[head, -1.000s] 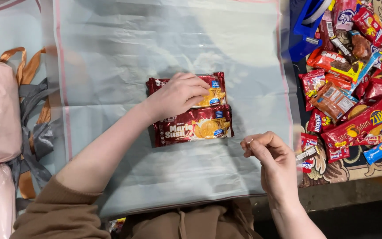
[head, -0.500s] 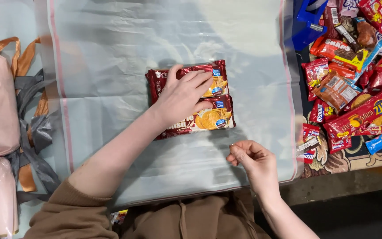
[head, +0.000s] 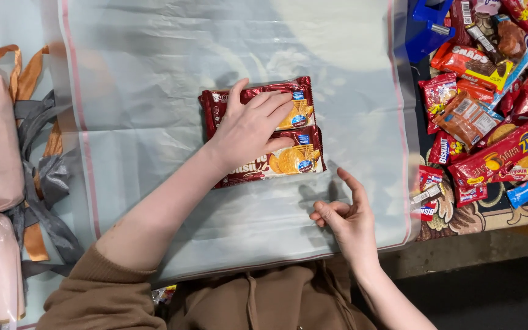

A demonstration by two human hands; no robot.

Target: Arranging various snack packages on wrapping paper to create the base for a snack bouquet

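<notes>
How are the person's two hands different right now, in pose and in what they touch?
The left hand lies flat, palm down, fingers spread across the two red biscuit packs; the right hand is half curled, with one finger raised. The left hand presses on the packs, while the right hand holds nothing that I can see and hovers nearer the sheet's lower edge. Both are bare and over the translucent plastic sheet.
</notes>
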